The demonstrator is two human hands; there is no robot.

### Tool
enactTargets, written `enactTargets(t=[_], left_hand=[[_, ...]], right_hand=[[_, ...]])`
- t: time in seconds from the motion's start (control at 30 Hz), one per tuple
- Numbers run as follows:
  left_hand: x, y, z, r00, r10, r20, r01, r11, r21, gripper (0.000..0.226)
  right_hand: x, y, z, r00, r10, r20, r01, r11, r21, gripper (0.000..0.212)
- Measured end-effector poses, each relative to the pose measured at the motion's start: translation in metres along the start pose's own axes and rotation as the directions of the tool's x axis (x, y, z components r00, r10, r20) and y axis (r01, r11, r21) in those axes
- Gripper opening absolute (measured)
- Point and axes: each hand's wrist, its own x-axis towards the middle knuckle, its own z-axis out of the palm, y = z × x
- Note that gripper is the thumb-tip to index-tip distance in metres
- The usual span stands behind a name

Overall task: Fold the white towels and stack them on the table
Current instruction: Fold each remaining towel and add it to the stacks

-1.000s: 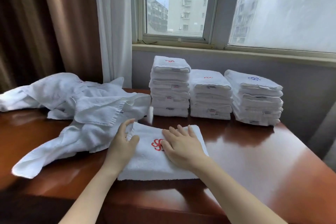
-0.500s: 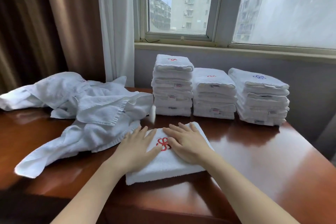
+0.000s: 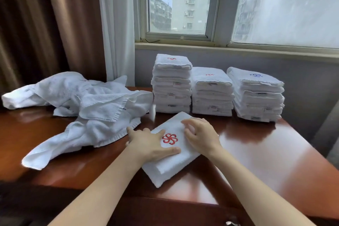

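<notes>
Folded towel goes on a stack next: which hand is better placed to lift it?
Probably right: the right hand curls at the folded towel's far side, nearest the middle towel stack; the left hand lies flat on top.

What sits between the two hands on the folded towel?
A red embroidered emblem on the folded towel, left hand and right hand either side, head view.
</notes>
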Motion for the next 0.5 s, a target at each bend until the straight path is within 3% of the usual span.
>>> enactTargets(t=[0.1,0.23,0.37,0.5], left_hand=[[-0.006,0.014,-0.006,0.999,0.034,-0.014,-0.034,0.999,-0.002,0.081],[-0.012,0.021,-0.008,0.99,0.13,-0.058,-0.137,0.981,-0.138,0.055],[-0.008,0.02,-0.009,0.988,0.149,-0.029,-0.151,0.939,-0.309,0.054],[0.001,0.012,-0.012,0.974,0.169,0.15,-0.017,0.716,-0.698,0.064]], right_hand=[[-0.014,0.01,-0.015,0.99,0.125,0.07,-0.128,0.991,0.04,0.047],[-0.029,0.023,-0.035,0.941,0.27,0.203,-0.301,0.943,0.14,0.067],[-0.038,0.027,-0.048,0.874,0.352,0.337,-0.452,0.843,0.291,0.069],[-0.037,0.028,-0.065,0.792,0.436,0.428,-0.592,0.723,0.357,0.066]])
